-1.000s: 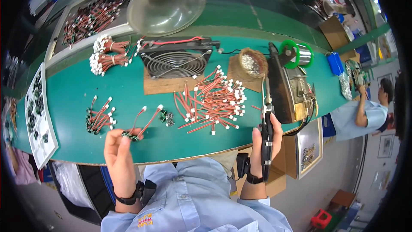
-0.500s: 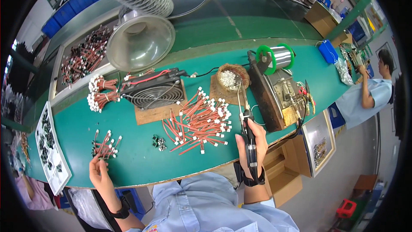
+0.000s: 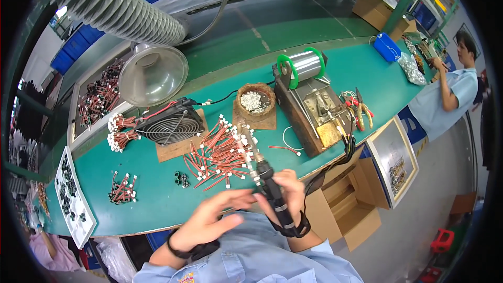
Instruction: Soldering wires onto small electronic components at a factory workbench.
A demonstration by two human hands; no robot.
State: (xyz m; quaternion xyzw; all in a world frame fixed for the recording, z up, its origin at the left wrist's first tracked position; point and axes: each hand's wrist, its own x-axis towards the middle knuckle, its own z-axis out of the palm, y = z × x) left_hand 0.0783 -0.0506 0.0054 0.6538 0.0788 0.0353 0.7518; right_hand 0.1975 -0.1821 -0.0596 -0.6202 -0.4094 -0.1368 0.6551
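The right hand (image 3: 294,193) wraps a soldering iron (image 3: 275,195), its long axis slanting away and slightly left toward the red wires (image 3: 222,152). The left hand (image 3: 205,225) has its fingers loosely spread, nothing visible in them; whether they touch the iron, I can't tell. Those wires, thin with white plastic ends, lie just beyond both hands; the small dark parts (image 3: 182,180) sit nearer the left. Farther out stands a rough, round brown bowl (image 3: 242,106).

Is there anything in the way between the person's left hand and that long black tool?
Nothing I can see: the left hand reaches right up beside the black tool, which the right hand holds. Whether they touch, I can't tell.
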